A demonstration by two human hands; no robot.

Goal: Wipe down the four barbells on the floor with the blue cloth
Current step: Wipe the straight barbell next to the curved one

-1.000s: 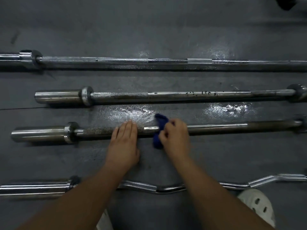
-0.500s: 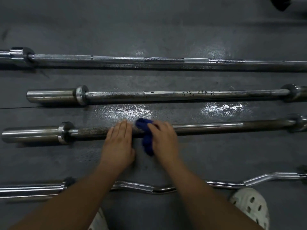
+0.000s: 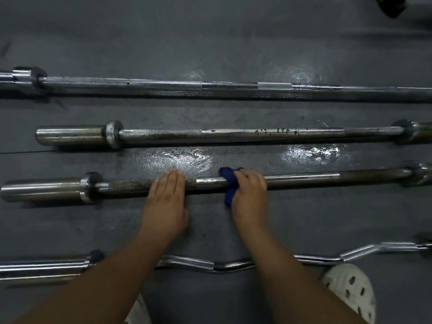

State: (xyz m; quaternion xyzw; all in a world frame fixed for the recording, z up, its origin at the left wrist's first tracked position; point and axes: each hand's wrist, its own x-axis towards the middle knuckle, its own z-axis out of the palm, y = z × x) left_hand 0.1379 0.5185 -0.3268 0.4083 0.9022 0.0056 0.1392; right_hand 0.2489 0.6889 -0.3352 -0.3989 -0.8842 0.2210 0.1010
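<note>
Nearest, under the right forearm, a white shoe (image 3: 348,293) is resting on the floor (image 3: 210,228). Both forearms are passing over the curved bar (image 3: 191,263), which is lying short of the wrists and untouched by either.

Risk, my judgement: the straight bar (image 3: 304,177) under the hands is round and lying loose, so a hard stroke could be rolling it out from under the palm. The wet patch (image 3: 184,157) just beyond the fingertips is making the floor slippery, so a bracing hand could slide. The rough dark stretch of bar under and outboard of the left hand may be snagging the cloth or needing repeat passes.

Pose: the left hand (image 3: 166,202) is lying flat, fingers straight and together across the bar, pinning it. The right hand (image 3: 249,195), just inboard and apart from the left, is curling over the bar and gripping the blue cloth (image 3: 230,181), which is wrapping the shaft and bunching out at the thumb side.

Beyond the hands, the spotted bar (image 3: 233,133) is lying parallel, and the far bar (image 3: 163,85) past that; whether these are wiped, I cannot tell.
</note>
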